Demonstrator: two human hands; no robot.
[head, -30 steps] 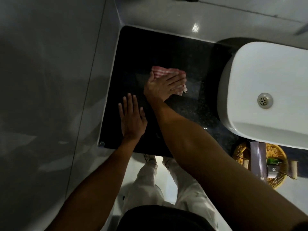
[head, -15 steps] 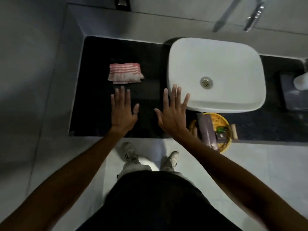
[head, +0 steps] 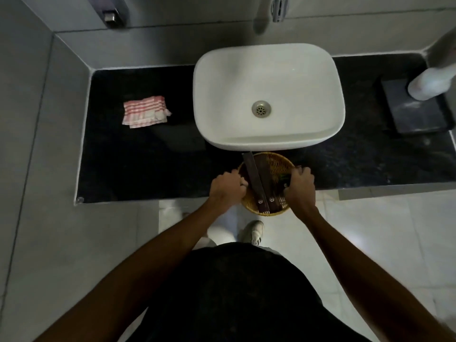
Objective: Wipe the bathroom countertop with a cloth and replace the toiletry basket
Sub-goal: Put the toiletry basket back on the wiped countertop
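Both our hands have left the countertop [head: 153, 169] and now grip the one toiletry basket [head: 276, 166], left hand [head: 227, 187] and right hand [head: 299, 187] clenched on opposite rims at the front edge below the sink [head: 269, 77]. One folded cloth [head: 145, 115] lies released, well left.

There is one black countertop [head: 148, 169], one white basin [head: 269, 95] with one drain [head: 261, 109], and one red-and-white striped cloth [head: 145, 112]. One round woven basket [head: 274, 164] holds two long dark packets [head: 254, 178] and one small green item [head: 283, 177]; anything else inside is too dark to count. Two hands grip it: the left hand [head: 228, 186] and the right hand [head: 299, 187]. One dark tray [head: 417, 114] carries one white bottle [head: 429, 85]. One shoe [head: 254, 232] shows on the floor.
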